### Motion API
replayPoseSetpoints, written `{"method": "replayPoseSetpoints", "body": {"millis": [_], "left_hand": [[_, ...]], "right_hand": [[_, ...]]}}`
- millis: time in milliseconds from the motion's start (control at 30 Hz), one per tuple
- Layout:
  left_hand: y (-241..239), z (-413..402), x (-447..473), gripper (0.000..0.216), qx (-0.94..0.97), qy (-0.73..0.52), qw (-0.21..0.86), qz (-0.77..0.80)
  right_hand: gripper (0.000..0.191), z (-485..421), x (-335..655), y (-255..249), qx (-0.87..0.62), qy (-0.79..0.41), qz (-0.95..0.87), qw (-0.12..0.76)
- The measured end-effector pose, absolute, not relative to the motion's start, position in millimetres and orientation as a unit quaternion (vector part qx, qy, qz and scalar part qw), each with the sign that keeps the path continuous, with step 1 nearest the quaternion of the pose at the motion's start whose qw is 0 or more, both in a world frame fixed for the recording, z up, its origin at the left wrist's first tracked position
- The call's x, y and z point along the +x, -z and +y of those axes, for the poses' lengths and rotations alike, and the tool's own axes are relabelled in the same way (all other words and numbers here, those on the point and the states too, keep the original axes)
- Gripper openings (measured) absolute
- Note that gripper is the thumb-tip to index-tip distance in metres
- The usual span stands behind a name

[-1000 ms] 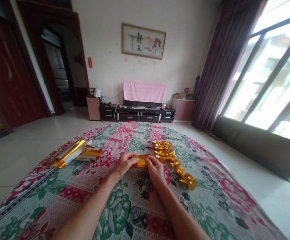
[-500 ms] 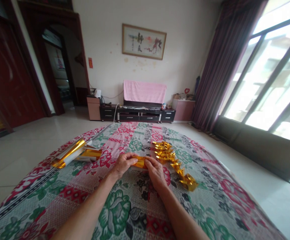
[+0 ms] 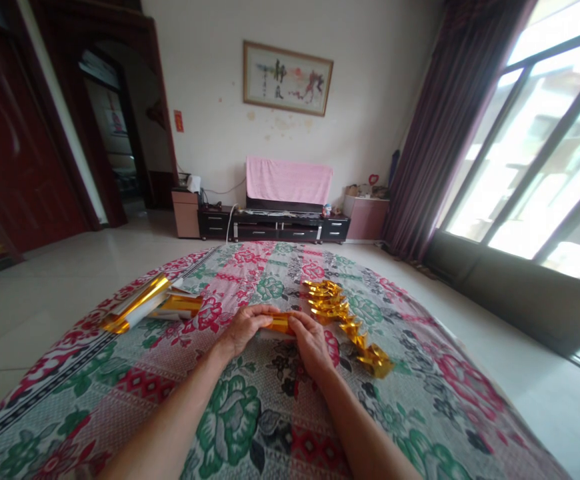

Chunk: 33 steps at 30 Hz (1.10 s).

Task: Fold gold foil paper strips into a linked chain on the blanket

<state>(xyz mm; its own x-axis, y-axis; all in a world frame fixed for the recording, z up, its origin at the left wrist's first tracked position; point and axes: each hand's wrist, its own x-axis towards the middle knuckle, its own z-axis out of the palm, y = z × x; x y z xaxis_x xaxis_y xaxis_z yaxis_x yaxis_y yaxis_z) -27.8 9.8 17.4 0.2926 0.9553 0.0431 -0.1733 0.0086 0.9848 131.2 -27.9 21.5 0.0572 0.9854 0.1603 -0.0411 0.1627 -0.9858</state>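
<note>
Left hand: pinched the left end of the gold foil piece (image 3: pixel 279 324), thumb on the near side, left hand (image 3: pixel 245 329) low over the surface.
Right hand: thumb and fingers of the right hand (image 3: pixel 311 333) gripped the opposite end.
Change: over the last second the broad gold face had narrowed to a band, a pale strip now showing along its near edge; both hands had barely shifted. Judged to mean a fold or roll was being worked in, not yet finished.
Foil piece: held between the hands, short, flat-looking, shiny orange-gold; ends hidden by fingers.
Right of hands: a row of crumpled-looking folded gold pieces (image 3: pixel 330 303), bright and pointed.
Left, well apart: loose gold sheets (image 3: pixel 140 308), partly curled, pale backs showing.
Beneath: flower-patterned surface (image 3: pixel 230 420).
Beyond: low black cabinet (image 3: pixel 260 233).
</note>
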Motion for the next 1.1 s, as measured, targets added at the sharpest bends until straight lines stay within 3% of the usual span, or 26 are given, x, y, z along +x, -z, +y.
{"method": "replayPoseSetpoints", "body": {"millis": [733, 1100], "left_hand": [[-10, 14, -29, 0.024, 0.562, -0.459, 0.557, 0.404], [-28, 3, -24, 0.022, 0.566, -0.457, 0.554, 0.405]], "right_hand": [[0.043, -24, 129, -15, -0.449, -0.476, -0.512, 0.556], [0.044, -30, 130, -25, -0.460, -0.455, -0.528, 0.549]]}}
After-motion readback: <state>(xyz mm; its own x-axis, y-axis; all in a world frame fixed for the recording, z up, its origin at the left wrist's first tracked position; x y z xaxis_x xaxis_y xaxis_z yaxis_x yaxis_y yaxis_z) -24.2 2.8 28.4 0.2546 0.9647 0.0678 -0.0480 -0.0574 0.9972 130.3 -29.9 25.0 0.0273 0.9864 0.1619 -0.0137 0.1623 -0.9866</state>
